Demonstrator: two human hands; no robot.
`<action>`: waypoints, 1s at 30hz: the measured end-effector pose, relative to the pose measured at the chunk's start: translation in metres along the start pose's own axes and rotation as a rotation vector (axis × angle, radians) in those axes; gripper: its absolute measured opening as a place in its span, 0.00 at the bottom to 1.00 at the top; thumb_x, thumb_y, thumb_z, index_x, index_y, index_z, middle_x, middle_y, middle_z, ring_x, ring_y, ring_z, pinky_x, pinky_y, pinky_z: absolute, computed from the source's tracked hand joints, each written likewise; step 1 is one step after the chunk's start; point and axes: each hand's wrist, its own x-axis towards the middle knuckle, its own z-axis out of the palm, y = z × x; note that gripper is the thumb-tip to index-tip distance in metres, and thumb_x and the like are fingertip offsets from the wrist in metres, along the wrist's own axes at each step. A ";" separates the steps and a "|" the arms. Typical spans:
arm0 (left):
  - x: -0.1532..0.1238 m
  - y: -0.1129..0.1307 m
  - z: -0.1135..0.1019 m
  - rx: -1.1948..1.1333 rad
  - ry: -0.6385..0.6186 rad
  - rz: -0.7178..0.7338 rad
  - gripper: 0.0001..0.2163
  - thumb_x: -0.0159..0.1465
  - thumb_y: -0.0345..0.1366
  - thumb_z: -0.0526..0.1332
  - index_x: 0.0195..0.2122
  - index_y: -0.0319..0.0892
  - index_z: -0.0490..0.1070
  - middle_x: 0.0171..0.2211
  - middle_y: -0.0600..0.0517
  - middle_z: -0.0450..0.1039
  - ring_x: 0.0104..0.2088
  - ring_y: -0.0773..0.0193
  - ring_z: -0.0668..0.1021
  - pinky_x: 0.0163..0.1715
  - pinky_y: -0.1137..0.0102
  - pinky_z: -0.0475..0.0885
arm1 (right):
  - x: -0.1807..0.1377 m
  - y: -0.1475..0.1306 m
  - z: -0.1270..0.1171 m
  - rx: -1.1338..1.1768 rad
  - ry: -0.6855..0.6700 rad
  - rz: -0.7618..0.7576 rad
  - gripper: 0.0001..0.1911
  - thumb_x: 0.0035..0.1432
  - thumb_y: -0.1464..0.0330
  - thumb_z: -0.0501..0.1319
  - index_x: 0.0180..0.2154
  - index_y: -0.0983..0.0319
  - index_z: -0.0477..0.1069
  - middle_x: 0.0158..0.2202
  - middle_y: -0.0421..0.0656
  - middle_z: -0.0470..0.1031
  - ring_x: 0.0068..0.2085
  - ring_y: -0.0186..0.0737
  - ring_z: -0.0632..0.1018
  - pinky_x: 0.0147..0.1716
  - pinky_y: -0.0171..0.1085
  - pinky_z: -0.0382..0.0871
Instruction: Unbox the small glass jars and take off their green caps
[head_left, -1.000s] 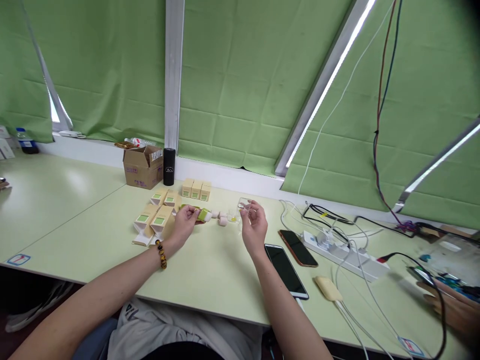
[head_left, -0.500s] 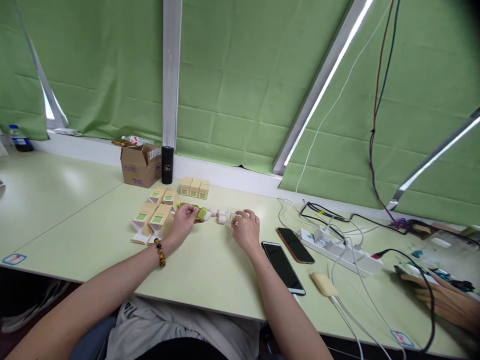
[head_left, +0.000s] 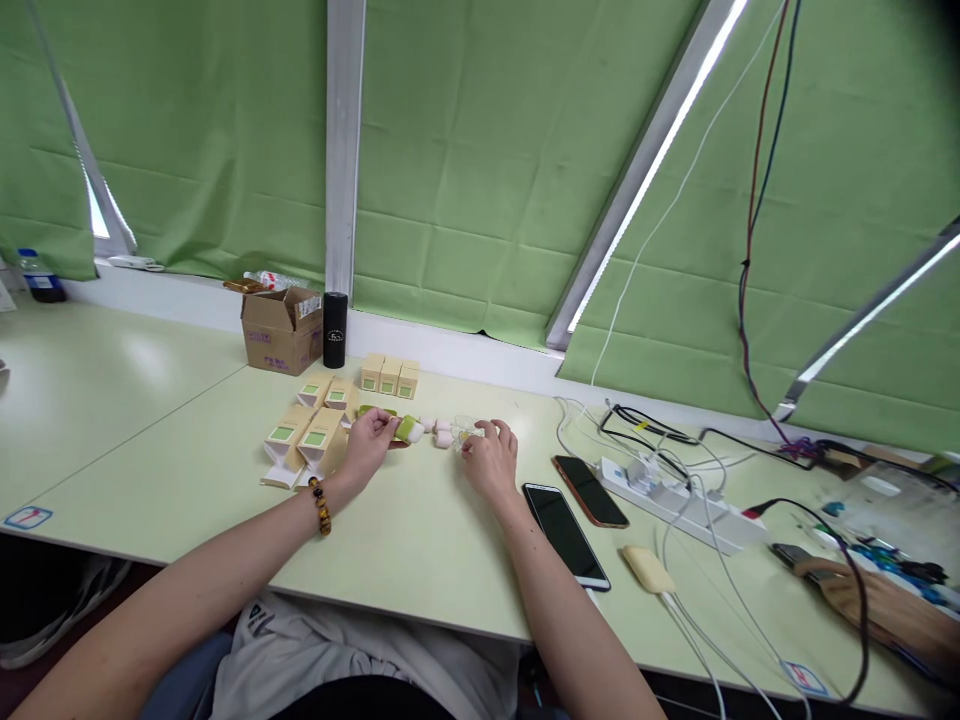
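Note:
My left hand (head_left: 369, 446), with a bead bracelet at the wrist, pinches a small green and white piece (head_left: 407, 429) just above the pale green table (head_left: 420, 540). My right hand (head_left: 491, 459) rests on the table with its fingers curled over a small clear plastic piece (head_left: 466, 431). Between the hands lie small pink and white pieces (head_left: 442, 434). Several tan cartons with green labels (head_left: 309, 437) lie left of my left hand, and three stand upright (head_left: 390, 376) behind.
A brown cardboard box (head_left: 280, 329) and a black cylinder (head_left: 334, 330) stand at the back. Two phones (head_left: 566, 521) lie right of my right hand, then a white power strip (head_left: 679, 497) with tangled cables. Another person's hand (head_left: 877, 606) rests at the far right.
My right hand has come down from a raised position, bringing the clear piece to the table beside the pink pieces. My left hand has stayed put. The other person's hand shifted slightly.

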 end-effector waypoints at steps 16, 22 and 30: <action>-0.004 -0.003 0.002 -0.177 -0.120 -0.170 0.18 0.55 0.42 0.73 0.37 0.43 0.66 0.36 0.50 0.77 0.36 0.57 0.84 0.28 0.66 0.80 | -0.022 -0.083 -0.024 0.812 0.105 -0.072 0.28 0.60 0.62 0.69 0.60 0.54 0.65 0.59 0.50 0.70 0.61 0.54 0.69 0.61 0.54 0.67; -0.011 -0.001 0.006 -0.140 -0.183 -0.142 0.18 0.57 0.45 0.74 0.35 0.42 0.67 0.34 0.53 0.76 0.32 0.63 0.81 0.30 0.69 0.80 | -0.022 -0.088 -0.021 0.857 0.122 -0.046 0.23 0.60 0.64 0.68 0.55 0.54 0.67 0.56 0.49 0.71 0.60 0.53 0.69 0.62 0.54 0.67; -0.014 0.001 0.006 -0.115 -0.330 -0.191 0.20 0.61 0.52 0.71 0.37 0.42 0.67 0.34 0.51 0.77 0.34 0.60 0.83 0.34 0.64 0.82 | -0.021 -0.087 -0.035 0.897 0.150 -0.074 0.19 0.59 0.68 0.66 0.52 0.55 0.68 0.54 0.48 0.72 0.59 0.52 0.70 0.58 0.51 0.68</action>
